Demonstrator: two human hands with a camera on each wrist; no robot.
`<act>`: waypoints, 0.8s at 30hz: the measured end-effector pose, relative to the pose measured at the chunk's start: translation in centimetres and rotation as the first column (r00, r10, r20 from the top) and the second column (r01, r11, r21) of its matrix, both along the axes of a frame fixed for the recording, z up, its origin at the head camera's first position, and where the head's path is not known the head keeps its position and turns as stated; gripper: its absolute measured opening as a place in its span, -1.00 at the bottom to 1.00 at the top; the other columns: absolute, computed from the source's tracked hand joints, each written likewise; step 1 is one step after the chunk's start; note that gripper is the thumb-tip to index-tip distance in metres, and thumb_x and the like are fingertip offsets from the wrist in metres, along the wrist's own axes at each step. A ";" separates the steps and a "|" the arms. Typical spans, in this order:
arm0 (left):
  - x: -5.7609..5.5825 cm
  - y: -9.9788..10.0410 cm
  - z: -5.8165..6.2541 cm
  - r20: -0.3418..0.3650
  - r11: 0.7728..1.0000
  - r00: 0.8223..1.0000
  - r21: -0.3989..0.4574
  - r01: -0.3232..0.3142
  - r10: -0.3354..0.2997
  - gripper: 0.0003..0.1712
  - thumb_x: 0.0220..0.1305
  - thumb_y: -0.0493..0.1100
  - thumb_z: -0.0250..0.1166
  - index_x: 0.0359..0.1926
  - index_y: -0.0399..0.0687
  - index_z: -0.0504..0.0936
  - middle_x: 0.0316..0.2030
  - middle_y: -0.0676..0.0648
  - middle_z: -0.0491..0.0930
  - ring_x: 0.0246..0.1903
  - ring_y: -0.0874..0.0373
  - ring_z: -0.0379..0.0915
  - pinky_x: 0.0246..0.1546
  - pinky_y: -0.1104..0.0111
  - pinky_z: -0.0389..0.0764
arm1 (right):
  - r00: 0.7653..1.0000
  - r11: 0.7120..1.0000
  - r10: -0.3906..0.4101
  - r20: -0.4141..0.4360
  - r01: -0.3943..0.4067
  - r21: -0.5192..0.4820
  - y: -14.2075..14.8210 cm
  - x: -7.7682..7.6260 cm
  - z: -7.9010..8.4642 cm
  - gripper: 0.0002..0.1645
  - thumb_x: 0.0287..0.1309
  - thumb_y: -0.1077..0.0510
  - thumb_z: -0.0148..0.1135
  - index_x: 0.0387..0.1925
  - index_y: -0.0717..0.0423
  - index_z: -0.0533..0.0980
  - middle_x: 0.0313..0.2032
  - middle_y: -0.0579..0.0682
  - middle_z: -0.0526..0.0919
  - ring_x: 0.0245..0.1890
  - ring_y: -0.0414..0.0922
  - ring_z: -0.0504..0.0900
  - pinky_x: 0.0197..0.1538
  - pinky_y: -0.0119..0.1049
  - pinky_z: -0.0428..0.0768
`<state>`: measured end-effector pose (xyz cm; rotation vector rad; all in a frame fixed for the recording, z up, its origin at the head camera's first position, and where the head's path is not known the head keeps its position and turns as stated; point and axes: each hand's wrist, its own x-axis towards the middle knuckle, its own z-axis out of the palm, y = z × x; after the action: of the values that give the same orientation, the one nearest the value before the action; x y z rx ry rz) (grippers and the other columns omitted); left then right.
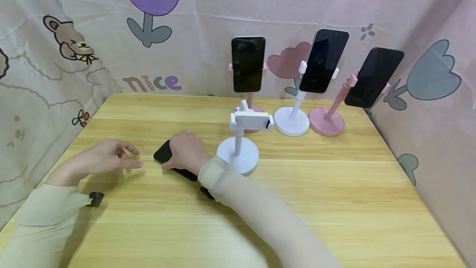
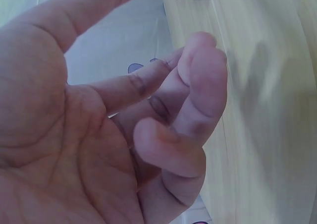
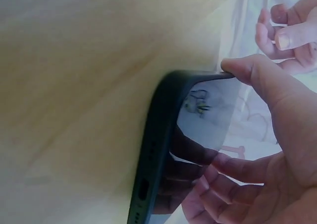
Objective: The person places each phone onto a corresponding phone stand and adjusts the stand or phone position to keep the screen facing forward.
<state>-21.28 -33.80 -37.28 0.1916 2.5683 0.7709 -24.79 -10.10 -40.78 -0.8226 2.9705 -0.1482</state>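
Observation:
A black smartphone [image 1: 162, 152] lies on the wooden table, left of the empty white phone stand [image 1: 238, 152]. My right hand [image 1: 187, 150] is over it and grips it by its long edges, thumb on one side and fingers on the other. In the right wrist view the phone [image 3: 198, 120] shows its glossy screen, which reflects the fingers, and its charging port end. My left hand [image 1: 109, 157] hovers to the left of the phone, holding nothing. Its fingers [image 2: 208, 85] are loosely bent in the left wrist view.
Behind the white stand is a pink stand holding a phone [image 1: 248, 64]. To its right, a white stand [image 1: 291, 121] and another pink stand [image 1: 326, 121] each hold a tilted phone. Patterned cloth [image 1: 208, 32] hangs along the table's back and sides.

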 end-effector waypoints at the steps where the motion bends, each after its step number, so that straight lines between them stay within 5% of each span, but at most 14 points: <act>1: 0.0 0.0 0.0 0.002 1.000 1.000 0.000 0.000 0.000 -0.25 0.43 0.13 0.44 0.32 -0.38 0.49 -0.30 -0.08 0.68 -0.36 0.09 0.64 -0.31 0.38 0.51 | 1.000 1.000 -0.001 0.006 0.001 -0.015 0.1 0.0 0.0 -0.38 0.06 -0.49 0.52 -0.17 -0.12 0.68 -0.19 -0.15 0.66 -0.27 -0.21 0.58 -0.36 -0.30 0.63; 14: -0.4 0.0 -0.1 0.010 1.000 1.000 -0.021 0.003 -0.003 -0.17 0.43 0.15 0.44 0.41 -0.37 0.42 -0.24 -0.08 0.71 -0.33 0.08 0.65 -0.22 0.34 0.52 | 0.999 0.996 -0.008 0.045 0.012 -0.087 1.5 0.6 1.5 -0.13 0.10 -0.48 0.51 0.17 0.04 0.57 -0.09 -0.13 0.65 -0.29 -0.24 0.60 -0.32 -0.39 0.62; 24: -0.5 0.8 0.2 -0.004 0.999 1.000 -0.028 0.017 -0.017 -0.12 0.40 0.19 0.45 0.45 -0.31 0.40 -0.20 -0.09 0.69 -0.32 0.07 0.64 -0.20 0.30 0.53 | 0.999 0.983 0.006 0.043 0.002 -0.185 3.8 1.5 2.8 -0.06 0.07 -0.44 0.55 0.17 0.16 0.51 -0.05 -0.03 0.68 -0.29 -0.18 0.62 -0.23 -0.37 0.69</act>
<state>-21.79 -33.05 -37.09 0.2062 2.5766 0.7280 -23.29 -6.34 -38.01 -0.8291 2.9480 -0.4423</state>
